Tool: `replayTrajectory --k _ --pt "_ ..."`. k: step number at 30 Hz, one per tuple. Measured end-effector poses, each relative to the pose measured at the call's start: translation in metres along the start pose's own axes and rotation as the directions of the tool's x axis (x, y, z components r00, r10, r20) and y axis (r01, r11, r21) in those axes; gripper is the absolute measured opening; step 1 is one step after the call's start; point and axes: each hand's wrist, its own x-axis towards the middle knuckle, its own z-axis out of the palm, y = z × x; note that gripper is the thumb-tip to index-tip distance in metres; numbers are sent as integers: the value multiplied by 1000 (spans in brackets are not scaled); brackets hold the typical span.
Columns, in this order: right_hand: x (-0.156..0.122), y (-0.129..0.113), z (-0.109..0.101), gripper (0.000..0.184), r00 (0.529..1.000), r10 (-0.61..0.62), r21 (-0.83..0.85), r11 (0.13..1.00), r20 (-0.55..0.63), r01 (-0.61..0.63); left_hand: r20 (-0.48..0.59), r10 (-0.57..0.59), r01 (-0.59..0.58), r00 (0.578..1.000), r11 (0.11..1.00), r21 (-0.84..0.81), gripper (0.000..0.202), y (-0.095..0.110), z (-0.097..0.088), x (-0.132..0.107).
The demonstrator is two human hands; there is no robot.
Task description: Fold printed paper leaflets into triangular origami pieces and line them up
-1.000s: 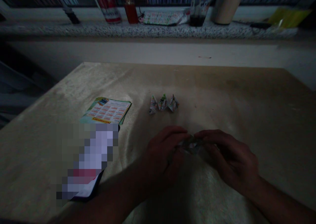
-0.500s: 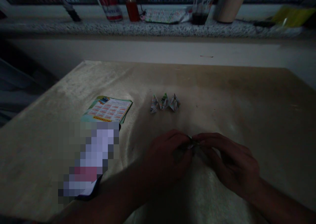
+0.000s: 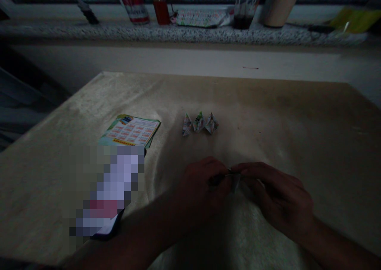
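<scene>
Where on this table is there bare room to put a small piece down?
The widest bare patch of table lies right of the three folded papers, beyond the right hand. A second lies between the calendar sheets and the table's far edge. It is crowded where the phone sits between calendar sheets and left forearm.

A small, thin, pale grey piece of folded paper (image 3: 236, 182) is pinched between the left hand (image 3: 205, 186) and right hand (image 3: 281, 200), over the counter (image 3: 268, 107). Its lower part points downward; the hands hide the rest.
</scene>
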Motion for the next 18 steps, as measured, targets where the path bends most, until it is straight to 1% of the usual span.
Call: replayTrajectory --k 2,4,5,7,8,10,11,13,15,16,18 --pt "-1 0 0 24 998 55 1 998 -19 -55 -16 -7 7 1000 1000 -1 16 2 -1 -1" --pt "-1 0 0 21 989 139 21 990 -53 -138 -20 -13 11 1000 998 -57 14 5 -3 -2" --pt "-2 0 0 20 981 181 38 983 -73 -179 -20 -18 17 1000 997 -74 18 7 -4 -3" --pt "-1 0 -1 18 965 240 65 970 -109 -234 -38 -29 25 999 995 -93 35 8 -5 -4" --pt "-1 0 -1 17 959 254 70 966 -122 -247 -57 -29 24 998 995 -95 43 7 -5 -5" --pt "-1 0 -2 18 956 262 69 964 -132 -255 -123 6 -19 992 994 -103 51 5 -5 -5" --pt "0 -1 -2 19 957 259 71 965 -131 -252 -151 37 -54 988 992 -115 45 4 -5 -5" --pt "0 -1 -3 20 961 243 79 969 -128 -235 -201 110 -139 973 980 -140 29 1 -4 -3" --pt "1 -2 -3 21 964 229 88 972 -137 -218 -257 126 -176 958 968 -181 20 0 -3 -2" --pt "1 -2 -3 21 962 230 96 971 -149 -217 -284 100 -165 954 963 -213 20 -1 -2 -2" --pt "0 -1 -2 20 951 254 134 963 -178 -233 -306 -15 -86 952 945 -316 21 -1 -1 -2"
